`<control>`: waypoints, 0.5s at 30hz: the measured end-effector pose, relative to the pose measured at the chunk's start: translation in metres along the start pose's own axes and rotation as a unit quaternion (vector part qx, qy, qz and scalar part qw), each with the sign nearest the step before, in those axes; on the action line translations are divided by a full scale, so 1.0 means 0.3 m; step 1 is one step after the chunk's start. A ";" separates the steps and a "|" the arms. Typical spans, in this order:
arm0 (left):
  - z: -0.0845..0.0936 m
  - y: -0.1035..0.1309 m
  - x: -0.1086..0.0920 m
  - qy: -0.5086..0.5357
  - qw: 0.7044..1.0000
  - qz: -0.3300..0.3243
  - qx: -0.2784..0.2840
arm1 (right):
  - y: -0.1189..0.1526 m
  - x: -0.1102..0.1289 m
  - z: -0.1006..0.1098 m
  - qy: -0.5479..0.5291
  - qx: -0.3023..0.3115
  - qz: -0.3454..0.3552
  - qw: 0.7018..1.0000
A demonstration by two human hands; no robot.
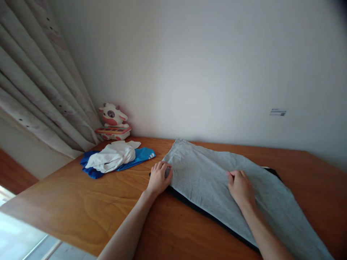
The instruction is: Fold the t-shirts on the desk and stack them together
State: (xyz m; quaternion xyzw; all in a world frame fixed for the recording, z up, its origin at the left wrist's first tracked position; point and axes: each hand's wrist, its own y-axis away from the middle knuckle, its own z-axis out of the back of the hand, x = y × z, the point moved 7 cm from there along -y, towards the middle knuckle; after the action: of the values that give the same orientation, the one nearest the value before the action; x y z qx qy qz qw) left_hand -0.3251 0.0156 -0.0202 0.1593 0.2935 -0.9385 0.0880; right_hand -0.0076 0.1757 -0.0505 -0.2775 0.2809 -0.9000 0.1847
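A light grey garment (206, 177), probably a pair of trousers, is spread slantwise across the table, its narrow gathered end pointing to the wall. Beneath it lies a black cloth (200, 208), showing along the near edge and at the far right. My left hand (160, 177) has its fingers curled at the grey garment's left edge, near the gathered end. Over the middle of the garment, my right hand (241, 187) is closed in a pinch on the fabric. Its fingertips partly hide what they hold.
On the wooden table (116, 202), a crumpled white cloth (112, 157) lies on a blue cloth (142, 156) at the left. A cow-shaped toy keyboard (114, 122) stands in the back corner beside a curtain (43, 72). A wall (217, 72) borders the table's far edge.
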 end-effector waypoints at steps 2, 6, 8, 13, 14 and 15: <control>-0.004 0.000 -0.004 0.003 1.000 -0.006 -0.006 | 0.000 0.011 0.017 -0.025 -0.017 0.007 1.000; 0.009 0.000 -0.002 0.019 0.999 -0.013 -0.031 | -0.001 0.038 0.055 -0.069 -0.052 0.027 0.996; 0.019 0.000 -0.011 0.010 0.999 -0.016 -0.033 | -0.007 0.052 0.077 -0.092 -0.072 0.035 0.993; 0.035 0.003 -0.083 0.022 0.999 -0.048 0.010 | -0.029 0.193 0.178 -0.181 -0.149 0.090 0.968; 0.036 0.005 -0.097 0.038 0.998 -0.053 0.026 | -0.031 0.255 0.209 -0.202 -0.166 0.108 0.959; 0.036 0.008 -0.108 0.059 0.996 -0.055 0.042 | -0.030 0.328 0.242 -0.223 -0.182 0.129 0.949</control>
State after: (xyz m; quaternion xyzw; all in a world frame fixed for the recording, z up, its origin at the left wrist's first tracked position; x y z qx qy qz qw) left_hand -0.2968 0.0097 -0.0015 0.2015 0.2669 -0.9423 0.0122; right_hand -0.0421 0.1054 0.0439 -0.4610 0.4252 -0.7172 0.3037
